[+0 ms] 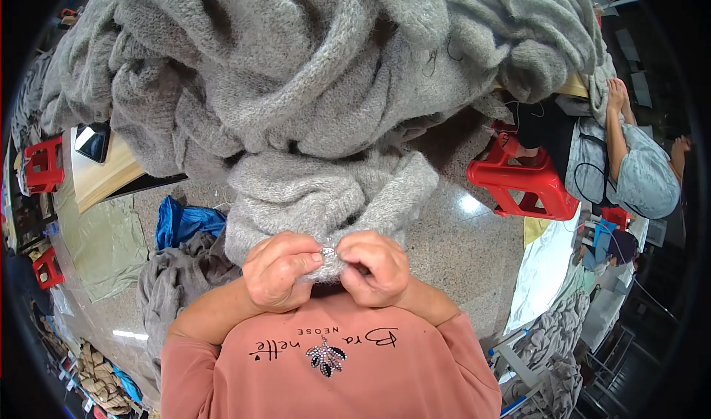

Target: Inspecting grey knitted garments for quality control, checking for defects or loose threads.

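Note:
A grey knitted garment hangs down from the big heap toward my chest. Close to my body, my left hand pinches its edge between thumb and curled fingers. Just beside it my right hand grips the same edge, fingers folded in. A small stretch of the knit shows between the two hands, with a pale, shiny bit at its top that is too small to name. My fingertips hide the rest of the pinched edge.
A large heap of grey knitwear covers the table ahead. A phone lies on the wooden tabletop at left. Red stools stand right and left. Blue cloth lies on the floor. Another person sits at far right.

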